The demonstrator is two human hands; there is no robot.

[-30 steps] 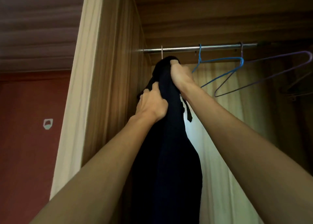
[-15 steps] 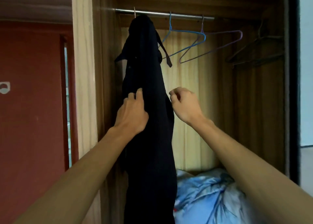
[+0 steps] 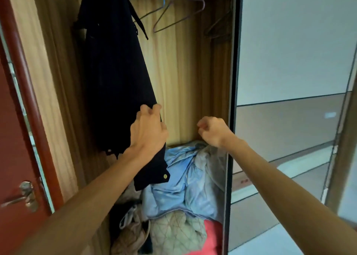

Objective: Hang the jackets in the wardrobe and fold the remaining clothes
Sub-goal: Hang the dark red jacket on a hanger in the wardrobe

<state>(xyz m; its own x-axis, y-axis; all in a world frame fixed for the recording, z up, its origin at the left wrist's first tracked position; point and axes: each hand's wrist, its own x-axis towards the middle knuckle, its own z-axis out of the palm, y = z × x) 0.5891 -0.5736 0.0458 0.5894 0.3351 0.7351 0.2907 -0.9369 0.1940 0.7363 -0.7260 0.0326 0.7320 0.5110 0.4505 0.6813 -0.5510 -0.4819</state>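
Both hands have dropped from the middle of the garment to its lower part, and the right one has moved further from the cloth. The left hand (image 3: 148, 131) grips the front edge of the dark jacket (image 3: 116, 71), fingers curled into the fabric near the hem. The jacket hangs inside the wardrobe (image 3: 183, 71), reaching up and to the left of that hand, and a corner with a brass snap falls below the wrist. The right hand (image 3: 212, 132) is to the right of the left one, clear of the jacket, curled into a loose fist with nothing in it. Above the hands are a blue hanger (image 3: 154, 1) and a purple hanger (image 3: 179, 15), both bare. Below them lies a pile of clothes (image 3: 183, 179), pale blue on top. Just right of the right hand runs the edge of the sliding door (image 3: 289, 61)
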